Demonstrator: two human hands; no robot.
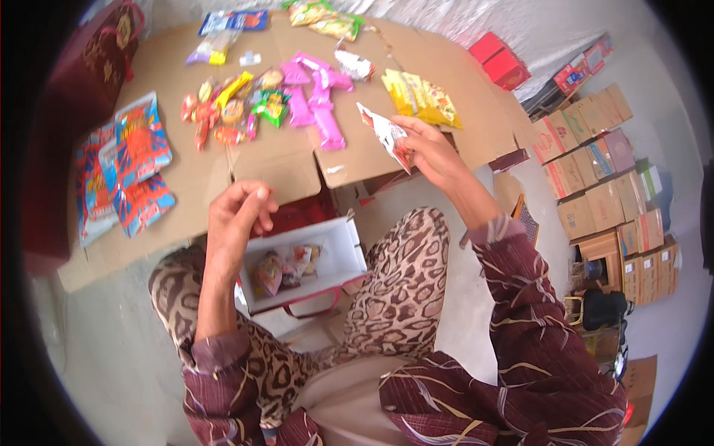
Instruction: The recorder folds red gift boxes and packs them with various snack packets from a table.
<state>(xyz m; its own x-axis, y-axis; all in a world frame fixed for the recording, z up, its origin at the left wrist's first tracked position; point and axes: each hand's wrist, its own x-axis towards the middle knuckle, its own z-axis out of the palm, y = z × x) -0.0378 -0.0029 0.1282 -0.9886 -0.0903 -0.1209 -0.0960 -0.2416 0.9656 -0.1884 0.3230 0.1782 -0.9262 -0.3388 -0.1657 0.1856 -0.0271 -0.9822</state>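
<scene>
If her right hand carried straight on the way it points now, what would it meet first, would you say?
Probably the pink packets: the right hand, holding a white-and-red packet, points up-left across the cardboard. Depth is unclear.

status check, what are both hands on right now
Right hand holds a white-and-red snack packet over the cardboard. Left hand empty, fingers loosely curled above the open gift bag. Nothing blocking.

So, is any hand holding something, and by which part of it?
The right hand holds a small red-and-white snack packet by its lower end, pinched in the fingers. The left hand holds nothing; it hovers above the open gift bag.
</scene>
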